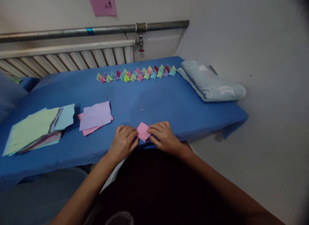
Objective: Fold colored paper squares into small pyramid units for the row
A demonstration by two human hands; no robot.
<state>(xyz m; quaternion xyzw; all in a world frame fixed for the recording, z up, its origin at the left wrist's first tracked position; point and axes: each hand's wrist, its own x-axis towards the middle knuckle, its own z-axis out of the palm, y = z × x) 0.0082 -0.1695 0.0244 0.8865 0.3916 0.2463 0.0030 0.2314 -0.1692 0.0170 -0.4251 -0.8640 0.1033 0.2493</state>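
Observation:
A small pink folded paper (143,131) lies near the front edge of the blue cloth, one corner pointing away from me. My left hand (123,141) pinches its left corner between thumb and fingers. On the other side, my right hand (164,136) grips the right corner in the same manner. Left of my hands is a short pile of purple sheets (96,116) over pink ones. A tiny pink scrap (142,109) rests just beyond the folded paper.
Small folded paper pieces (126,78) in many colours stand in rows at the back. A folded pale-blue blanket (212,83) sits at the right. A large stack of coloured paper (33,128) lies at the left. Behind are a radiator (84,59) and pipe (111,29).

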